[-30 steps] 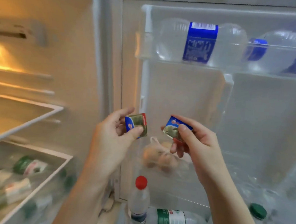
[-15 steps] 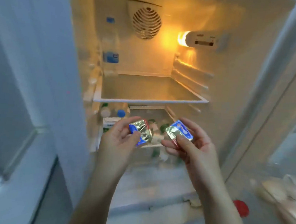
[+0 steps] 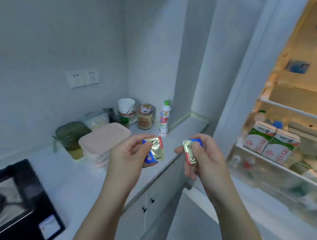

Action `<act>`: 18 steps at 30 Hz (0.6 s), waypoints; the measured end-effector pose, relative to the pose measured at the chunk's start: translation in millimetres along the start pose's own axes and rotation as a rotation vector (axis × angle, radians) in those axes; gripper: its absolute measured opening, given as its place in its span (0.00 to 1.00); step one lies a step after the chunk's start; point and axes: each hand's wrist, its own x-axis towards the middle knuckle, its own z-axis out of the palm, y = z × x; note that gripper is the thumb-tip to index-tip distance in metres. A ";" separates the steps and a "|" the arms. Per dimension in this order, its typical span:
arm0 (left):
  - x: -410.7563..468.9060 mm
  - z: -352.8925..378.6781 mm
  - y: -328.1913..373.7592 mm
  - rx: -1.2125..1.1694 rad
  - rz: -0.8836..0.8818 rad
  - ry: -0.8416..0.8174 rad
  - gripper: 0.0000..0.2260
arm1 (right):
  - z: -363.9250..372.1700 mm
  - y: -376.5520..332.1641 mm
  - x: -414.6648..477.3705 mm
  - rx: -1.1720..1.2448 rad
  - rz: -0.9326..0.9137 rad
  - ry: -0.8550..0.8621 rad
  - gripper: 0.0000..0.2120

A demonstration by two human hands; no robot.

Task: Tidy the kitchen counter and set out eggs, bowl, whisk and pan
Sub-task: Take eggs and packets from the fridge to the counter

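Left hand (image 3: 130,155) fingers (image 3: 146,145) pinch one foil packet (image 3: 154,150); right hand (image 3: 205,160) pinches a second packet (image 3: 190,150). Both are held over the counter (image 3: 86,173) edge. Set them flat on the bare front strip and keep the grip light, since the foil probably dents. Pink tub (image 3: 104,138), green-lidded box (image 3: 70,134), jars (image 3: 144,117) and white bottle (image 3: 164,118) crowd the back. Stove (image 3: 13,199) is at left. Fridge (image 3: 295,110) stands open at right. Eggs, bowl, whisk and pan are not in view.
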 end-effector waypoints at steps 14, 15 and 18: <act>-162.9 -238.4 37.3 0.132 -0.020 0.556 0.11 | 223.4 22.6 -108.5 0.067 0.078 -0.551 0.07; -179.2 -253.7 39.1 0.144 -0.022 0.584 0.11 | 237.3 23.5 -123.8 0.053 0.074 -0.582 0.06; -238.9 -308.9 47.0 0.167 -0.028 0.708 0.08 | 288.8 26.1 -182.3 0.043 0.070 -0.673 0.06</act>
